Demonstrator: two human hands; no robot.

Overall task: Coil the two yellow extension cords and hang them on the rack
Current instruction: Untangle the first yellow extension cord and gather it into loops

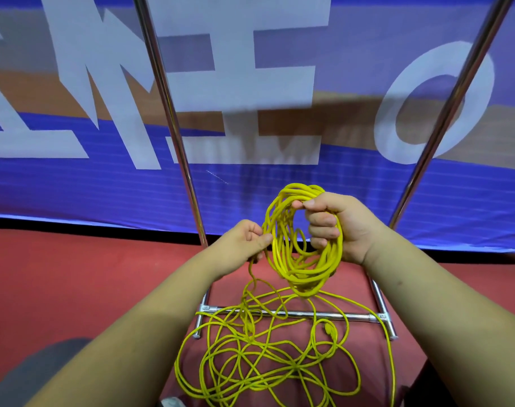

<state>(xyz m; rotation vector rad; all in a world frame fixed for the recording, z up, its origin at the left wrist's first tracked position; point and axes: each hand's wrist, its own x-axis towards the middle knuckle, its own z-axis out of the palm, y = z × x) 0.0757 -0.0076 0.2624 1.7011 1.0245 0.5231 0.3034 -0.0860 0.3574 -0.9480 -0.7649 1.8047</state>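
Observation:
My right hand (pixel 335 227) grips a coil of yellow cord (pixel 282 254) with several loops, held upright in front of me. My left hand (pixel 247 242) pinches a strand at the coil's left side. From that hand the cord drops to a loose tangle of yellow cord (pixel 268 356) spread on the red floor. The tangle lies over the base bar (pixel 356 315) of a chrome rack. The rack's two uprights (pixel 168 113) rise at left and right behind the coil. I cannot tell where one cord ends and the other begins in the tangle.
A blue banner (pixel 74 189) with large white letters hangs right behind the rack. Red floor (pixel 74 274) stretches to the left. A grey shape (pixel 30 374) sits at the bottom left corner. The rack's right upright (pixel 455 104) leans outward.

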